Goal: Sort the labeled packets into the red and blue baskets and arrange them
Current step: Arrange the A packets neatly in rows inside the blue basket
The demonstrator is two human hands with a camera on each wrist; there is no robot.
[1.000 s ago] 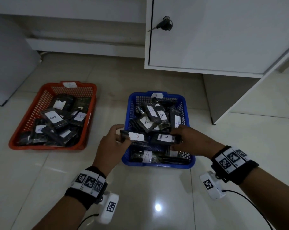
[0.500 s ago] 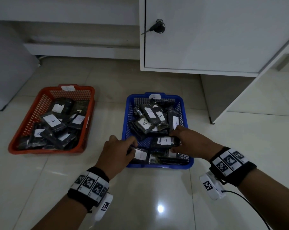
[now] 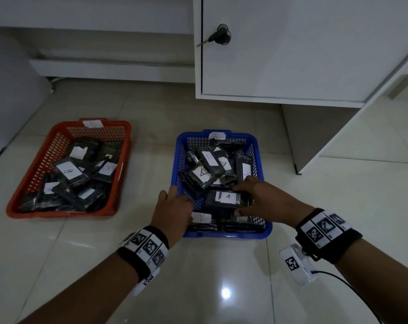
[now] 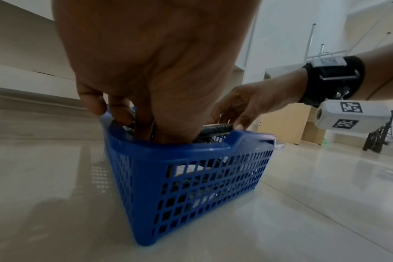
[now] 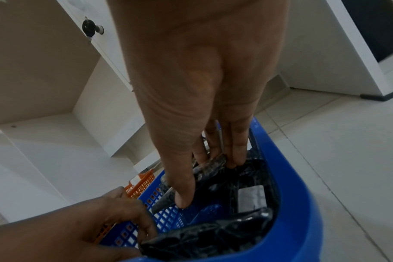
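Observation:
The blue basket (image 3: 224,235) (image 4: 191,150) (image 5: 298,195) stands on the floor in front of me and holds several black packets labelled A. My right hand (image 3: 256,197) (image 5: 202,106) pinches one such packet (image 3: 227,197) (image 5: 210,165) between thumb and fingers, over the near half of the basket. My left hand (image 3: 172,211) (image 4: 150,70) (image 5: 90,221) reaches into the near-left corner. Its fingers curl over another A packet (image 3: 200,217) (image 5: 202,235) that lies low in the basket. The red basket (image 3: 58,212) (image 5: 141,182) on the left is filled with black packets labelled B.
A white cabinet with a key in its lock (image 3: 221,38) overhangs the floor behind the blue basket, and its side panel (image 3: 315,136) comes down at the right. A white unit (image 3: 11,101) stands at far left. Glossy tiled floor lies between and before the baskets.
Both hands have come down from above the blue basket. The left hand has lowered its A packet into the near-left corner. The right hand has brought its A packet lower.

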